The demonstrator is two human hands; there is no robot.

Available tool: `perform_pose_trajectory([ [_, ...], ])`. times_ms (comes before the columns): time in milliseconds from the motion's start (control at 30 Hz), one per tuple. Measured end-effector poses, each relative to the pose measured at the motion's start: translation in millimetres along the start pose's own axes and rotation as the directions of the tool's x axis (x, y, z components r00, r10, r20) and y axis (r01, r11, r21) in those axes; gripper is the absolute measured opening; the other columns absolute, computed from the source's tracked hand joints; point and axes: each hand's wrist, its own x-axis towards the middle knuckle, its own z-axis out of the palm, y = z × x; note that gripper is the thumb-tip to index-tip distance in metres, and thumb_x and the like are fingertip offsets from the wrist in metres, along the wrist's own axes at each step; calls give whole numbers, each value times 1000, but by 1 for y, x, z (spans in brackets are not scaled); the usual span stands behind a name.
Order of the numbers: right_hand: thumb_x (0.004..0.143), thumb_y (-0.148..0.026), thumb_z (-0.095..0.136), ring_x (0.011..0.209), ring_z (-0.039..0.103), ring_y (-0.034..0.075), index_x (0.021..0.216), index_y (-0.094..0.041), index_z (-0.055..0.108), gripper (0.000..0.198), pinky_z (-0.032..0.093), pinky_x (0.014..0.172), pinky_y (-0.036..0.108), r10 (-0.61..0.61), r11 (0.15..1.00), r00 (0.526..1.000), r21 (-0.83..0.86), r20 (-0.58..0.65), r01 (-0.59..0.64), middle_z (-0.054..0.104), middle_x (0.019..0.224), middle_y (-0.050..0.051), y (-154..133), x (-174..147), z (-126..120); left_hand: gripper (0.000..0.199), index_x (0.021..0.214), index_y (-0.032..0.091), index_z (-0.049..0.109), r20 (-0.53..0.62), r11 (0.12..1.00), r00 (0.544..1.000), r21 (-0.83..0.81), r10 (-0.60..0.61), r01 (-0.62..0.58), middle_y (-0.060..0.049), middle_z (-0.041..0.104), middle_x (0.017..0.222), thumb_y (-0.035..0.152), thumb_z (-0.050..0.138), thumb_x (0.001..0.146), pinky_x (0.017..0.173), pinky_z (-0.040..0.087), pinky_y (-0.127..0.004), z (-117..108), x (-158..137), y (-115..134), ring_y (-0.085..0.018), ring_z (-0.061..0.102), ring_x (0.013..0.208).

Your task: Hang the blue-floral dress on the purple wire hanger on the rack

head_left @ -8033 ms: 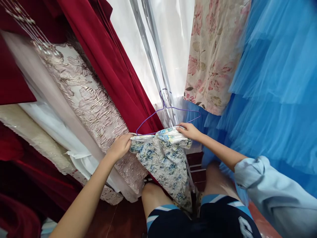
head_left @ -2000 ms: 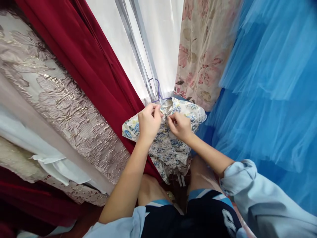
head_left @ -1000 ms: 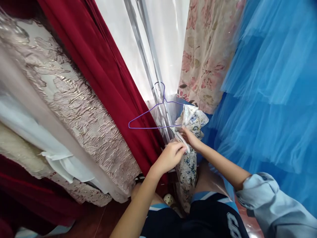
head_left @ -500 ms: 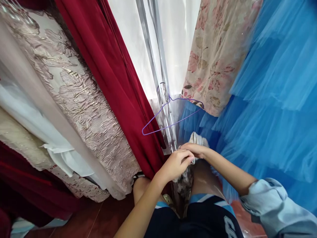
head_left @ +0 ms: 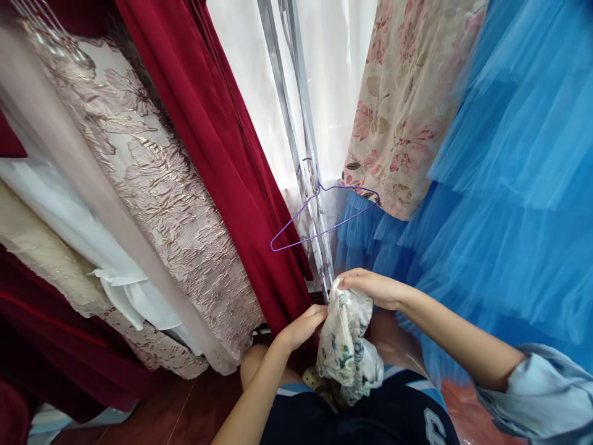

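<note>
A crumpled white cloth with a green and blue leafy print [head_left: 345,346] hangs bunched above my lap. My right hand [head_left: 368,285] pinches it at the top. My left hand [head_left: 303,327] is at its left edge, the fingers bent against the fabric and the fingertips partly hidden by it. Just beyond my hands, an empty purple wire hanger [head_left: 319,235] hangs by its hook from the metal rack [head_left: 301,111].
Dark red fabric [head_left: 204,148] and a pink embossed floral dress [head_left: 171,204] hang on the left. On the right are a beige floral dress [head_left: 401,123] and layered blue tulle [head_left: 514,198]. Reddish tiles [head_left: 162,411] cover the floor.
The printed cloth has been lifted and turned into view above my lap. My left hand has moved left and down, away from my right hand, which keeps its grip on the cloth's top.
</note>
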Motion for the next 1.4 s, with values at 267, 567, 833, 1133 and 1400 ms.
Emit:
perform_pose_trajectory([
  [267, 65, -19, 68, 55, 58, 13, 76, -15, 65, 13, 42, 52, 22, -135, 925, 990, -352, 46, 143, 66, 67, -1, -34, 6, -28, 47, 79, 16, 62, 88, 954, 996, 295, 33, -58, -3, 63, 80, 57, 47, 95, 78, 43, -31, -52, -24, 26, -20, 56, 80],
  [567, 68, -16, 59, 61, 51, 14, 95, -14, 70, 29, 37, 58, 24, -757, 394, 631, -888, -167, 238, 61, 69, -1, -80, 52, -75, 48, 69, 21, 52, -84, 450, 983, 893, 162, 2, -1, 54, 73, 50, 30, 101, 86, 36, -37, -124, -48, 85, -22, 50, 81],
  [833, 78, -22, 58, 83, 64, 25, 108, -17, 74, 34, 40, 67, 27, -618, 324, 762, -946, -194, 23, 74, 93, 10, -50, 86, -93, 22, 87, 22, 55, -205, 82, 959, 978, 193, 193, -6, 62, 80, 40, 43, 95, 69, 34, -32, -148, -43, 112, -27, 57, 79],
  [1133, 80, -24, 55, 67, 60, 17, 87, -17, 72, 20, 34, 60, 23, -617, 394, 765, -914, -186, 95, 70, 73, 3, -34, 68, -77, 33, 105, 21, 59, -262, 359, 841, 929, 472, 88, -8, 68, 100, 38, 31, 101, 83, 44, -31, -165, -27, 126, -24, 62, 93],
  [1400, 82, -32, 56, 64, 57, 15, 74, -15, 68, 23, 34, 58, 22, -619, 456, 764, -875, -180, 164, 63, 65, 1, -33, 63, -75, 35, 108, 21, 67, -274, 404, 774, 915, 571, 25, -6, 70, 109, 36, 37, 98, 95, 45, -33, -175, -8, 138, -24, 63, 103],
])
